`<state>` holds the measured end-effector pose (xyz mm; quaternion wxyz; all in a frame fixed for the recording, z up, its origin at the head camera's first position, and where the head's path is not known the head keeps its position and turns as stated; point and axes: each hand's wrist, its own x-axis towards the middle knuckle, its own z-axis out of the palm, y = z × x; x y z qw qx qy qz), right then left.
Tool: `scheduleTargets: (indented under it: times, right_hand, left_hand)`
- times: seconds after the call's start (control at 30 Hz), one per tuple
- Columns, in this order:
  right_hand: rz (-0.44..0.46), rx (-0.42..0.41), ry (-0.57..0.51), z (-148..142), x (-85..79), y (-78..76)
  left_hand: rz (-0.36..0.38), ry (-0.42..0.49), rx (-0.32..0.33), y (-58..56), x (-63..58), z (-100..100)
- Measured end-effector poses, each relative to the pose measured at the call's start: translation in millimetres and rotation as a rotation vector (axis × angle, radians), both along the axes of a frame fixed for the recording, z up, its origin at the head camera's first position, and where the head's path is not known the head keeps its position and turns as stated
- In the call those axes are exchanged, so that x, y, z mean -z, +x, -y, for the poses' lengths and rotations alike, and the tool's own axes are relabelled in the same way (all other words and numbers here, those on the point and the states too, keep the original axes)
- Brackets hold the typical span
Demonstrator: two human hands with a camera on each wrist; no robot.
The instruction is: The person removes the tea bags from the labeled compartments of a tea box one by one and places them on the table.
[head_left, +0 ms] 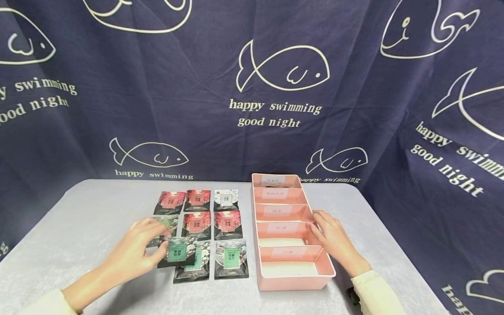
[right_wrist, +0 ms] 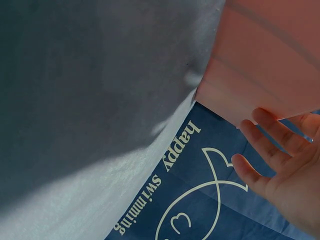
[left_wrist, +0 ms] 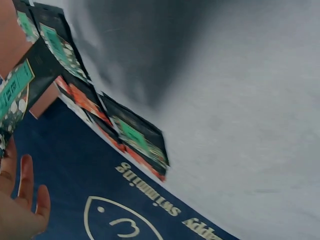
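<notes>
My left hand (head_left: 135,247) pinches a dark tea sachet with a green label (head_left: 178,251) between thumb and fingers, above the table. In the left wrist view the same sachet (left_wrist: 17,87) hangs tilted by the fingers. Beneath it, another green-label sachet (head_left: 193,269) is partly covered. Another green-label sachet (head_left: 165,223) lies partly hidden behind the hand. My right hand (head_left: 332,234) holds the right rim of a long pink divided box (head_left: 291,283), some fingers touching its outer wall (right_wrist: 265,65) in the right wrist view.
Red sachets (head_left: 197,224), a white sachet (head_left: 226,200) and a green-label sachet (head_left: 231,260) lie in rows left of the box. White labels (head_left: 273,211) mark the box's compartments. A dark blue fish-print cloth (head_left: 212,109) stands behind the grey table (head_left: 98,210).
</notes>
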<state>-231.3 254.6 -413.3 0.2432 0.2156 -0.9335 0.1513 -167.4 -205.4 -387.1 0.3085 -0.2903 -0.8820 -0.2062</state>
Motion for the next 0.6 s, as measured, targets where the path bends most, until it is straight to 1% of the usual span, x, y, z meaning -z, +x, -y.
scheduleTargets:
  times: [0.1, 0.23, 0.43, 0.6]
  right_hand:
    - [0.004, 0.002, 0.004, -0.6, 0.4, -0.5]
    - [0.007, 0.000, 0.002, -0.8, 0.6, -0.8]
    - [-0.014, -0.013, -0.008, -1.4, 0.5, -1.9]
    - [-0.010, -0.011, -0.003, -2.1, 1.9, -2.8]
  left_hand:
    - [0.010, -0.002, 0.000, 2.9, 1.6, 9.3]
    - [0.025, -0.003, -0.021, 7.5, 3.7, 20.7]
    - [0.050, -0.015, -0.048, 12.0, 8.3, 32.1]
    - [0.102, -0.002, -0.079, 14.6, 11.2, 38.5]
